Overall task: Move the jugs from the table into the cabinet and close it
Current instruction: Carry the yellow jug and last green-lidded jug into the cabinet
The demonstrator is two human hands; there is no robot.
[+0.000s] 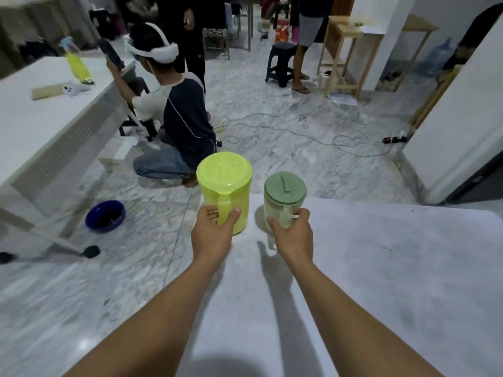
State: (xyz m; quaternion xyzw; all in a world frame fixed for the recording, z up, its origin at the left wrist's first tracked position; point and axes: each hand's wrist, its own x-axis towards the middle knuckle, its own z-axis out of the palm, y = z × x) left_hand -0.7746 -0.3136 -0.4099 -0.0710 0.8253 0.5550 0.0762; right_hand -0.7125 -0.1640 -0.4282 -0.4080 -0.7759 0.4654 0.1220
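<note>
Gripping both handles at once, we are holding the tall lime-green plastic jug [223, 191] in our left hand [213, 232] and the smaller clear plastic jug with a sage-green lid [284, 198] in our right hand [292, 235], each grip wrapped tight around its handle. Both jugs are standing upright near the far left corner of the pale grey bench [381, 268]. We are judging it best to lift straight up, keeping them level and apart so that the lids are staying seated.
</note>
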